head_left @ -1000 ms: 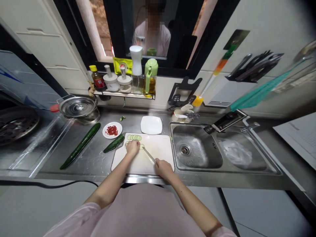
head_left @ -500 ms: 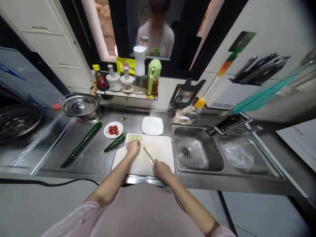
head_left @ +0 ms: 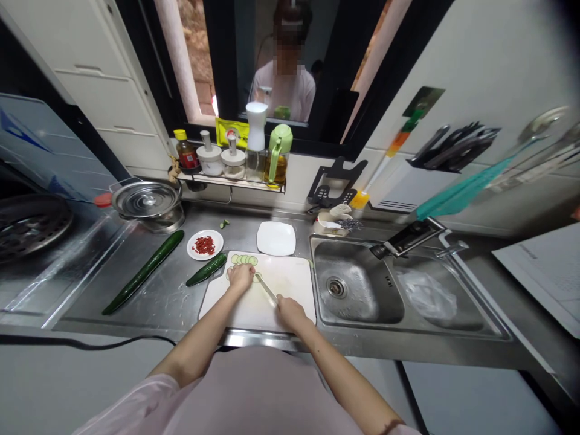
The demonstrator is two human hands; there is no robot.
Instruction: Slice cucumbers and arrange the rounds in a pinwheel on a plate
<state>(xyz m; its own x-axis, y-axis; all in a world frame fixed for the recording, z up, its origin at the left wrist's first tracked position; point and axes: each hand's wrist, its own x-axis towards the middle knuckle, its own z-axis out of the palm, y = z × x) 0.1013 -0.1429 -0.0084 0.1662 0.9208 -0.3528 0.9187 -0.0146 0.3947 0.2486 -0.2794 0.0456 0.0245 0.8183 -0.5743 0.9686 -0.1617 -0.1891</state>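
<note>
On the white cutting board [head_left: 281, 302], my right hand [head_left: 290, 313] is wrapped round the handle of a knife [head_left: 266, 289], whose blade points up and left. The knife tip touches a round cucumber slice [head_left: 257, 278]. My left hand [head_left: 240, 277] is closed just left of the tip, over the board; what its fingers hold is too small to make out. Behind it lies a row of overlapping cucumber slices [head_left: 244, 260]. A cut cucumber piece [head_left: 206, 270] rests at the board's left edge, and a long whole cucumber [head_left: 144, 273] lies farther left.
A plate of chopped red pieces [head_left: 205, 244] and an empty white plate [head_left: 276, 238] stand behind the board. To the right is the sink [head_left: 357, 296]; a lidded steel pot [head_left: 149, 200] stands back left. Above hangs a shelf of bottles [head_left: 235, 179].
The view has shifted slightly, so the counter appears a little lower and more to the left. Both hands keep nearly the same places over the board, the knife still in my right hand.
</note>
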